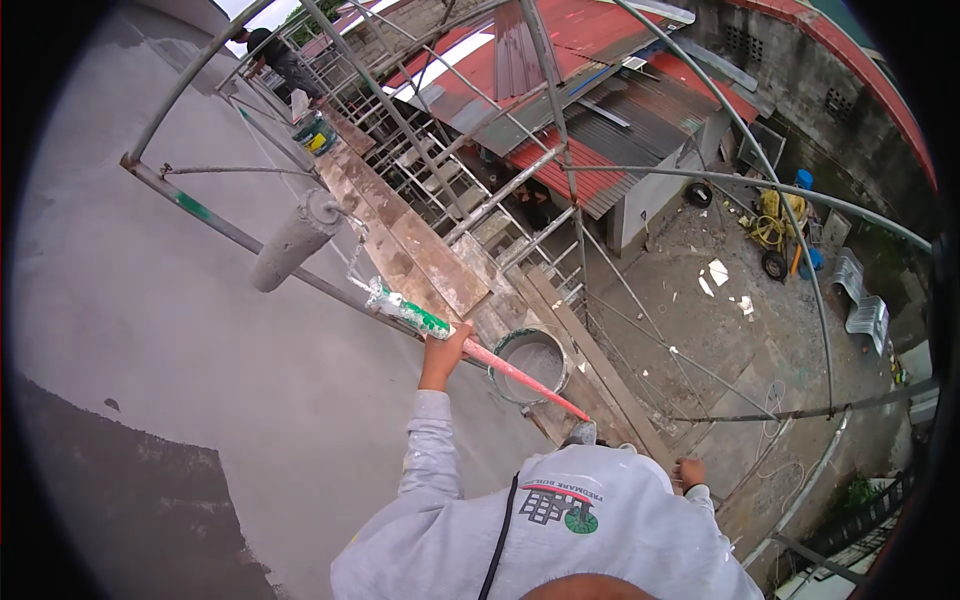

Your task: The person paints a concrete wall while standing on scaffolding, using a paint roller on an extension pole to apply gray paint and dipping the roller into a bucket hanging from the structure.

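Note:
My left hand [447,355] is wrapped round the red pole of a paint roller, just below its green, paint-spattered handle [420,316]. The grey roller sleeve [295,242] is up to the left in front of the wall [190,260]; whether it touches the wall I cannot tell. The pole slants down across a round bucket [564,372] with greyish paint inside, and its lower end is close to my body. My right hand [688,473] is low on the right beside the planks, fingers curled in; anything inside them is hidden.
Scaffold tubes [770,180] cross around me, one running along the wall. Planks [430,245] stretch away to another bucket [316,134] and a person [285,65] at the far end. Far below right are rusty roofs [640,140] and a concrete yard [700,320].

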A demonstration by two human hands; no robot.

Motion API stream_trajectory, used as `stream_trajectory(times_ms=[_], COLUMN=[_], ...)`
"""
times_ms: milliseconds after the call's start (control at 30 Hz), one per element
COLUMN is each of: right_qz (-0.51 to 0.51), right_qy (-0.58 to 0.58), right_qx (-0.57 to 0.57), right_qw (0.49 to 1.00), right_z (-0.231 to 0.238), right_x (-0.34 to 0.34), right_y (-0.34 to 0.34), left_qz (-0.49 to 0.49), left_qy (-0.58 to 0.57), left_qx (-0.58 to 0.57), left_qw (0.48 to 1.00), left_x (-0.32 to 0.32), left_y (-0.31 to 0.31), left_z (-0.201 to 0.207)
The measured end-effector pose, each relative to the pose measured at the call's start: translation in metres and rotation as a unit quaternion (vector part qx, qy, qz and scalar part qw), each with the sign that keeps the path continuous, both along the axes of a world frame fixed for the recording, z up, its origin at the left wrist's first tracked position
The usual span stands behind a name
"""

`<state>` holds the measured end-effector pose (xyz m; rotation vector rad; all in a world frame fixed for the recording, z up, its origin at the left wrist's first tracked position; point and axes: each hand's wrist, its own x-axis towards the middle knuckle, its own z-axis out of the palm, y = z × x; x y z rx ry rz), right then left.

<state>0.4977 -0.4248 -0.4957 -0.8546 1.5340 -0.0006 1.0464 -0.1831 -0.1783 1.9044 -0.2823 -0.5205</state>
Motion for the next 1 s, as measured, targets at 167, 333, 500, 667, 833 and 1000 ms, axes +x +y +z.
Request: stream_trajectory(times_ms=[167, 333, 500, 667, 833, 1000], right_qz=[0.06, 0.083, 0.037, 0.059, 0.094, 0.379], right_qy=[0.007, 0.047, 0.047, 0.086, 0.042, -0.005], right_qx=[0.016, 0.015, 0.031, 0.028, 0.035, -0.151], right_qw=[0.998, 0.995, 0.998, 0.994, 0.994, 0.913], right_z=[-0.014, -0.004, 0.032, 0.043, 0.022, -0.017], right_x=[-0.004, -0.026, -0.026, -0.018, -0.01, -0.006], right_y=[0.009, 0.027, 0.032, 0.026, 0.019, 0.003], left_qz=[0.014, 0.029, 0.041, 0.057, 0.072, 0.089], left_qy=[-0.014, 0.014, 0.009, -0.006, -0.005, 0.001], left_qx=[-0.018, 0.019, 0.021, 0.03, 0.018, 0.017], left_qw=[1.0, 0.999, 0.999, 0.998, 0.997, 0.996], left_x=[-0.008, -0.004, -0.005, -0.012, -0.022, -0.027], left_y=[-0.002, 0.001, 0.003, 0.0, 0.003, 0.009], left_z=[0.007, 0.001, 0.0, 0.004, 0.005, 0.003])
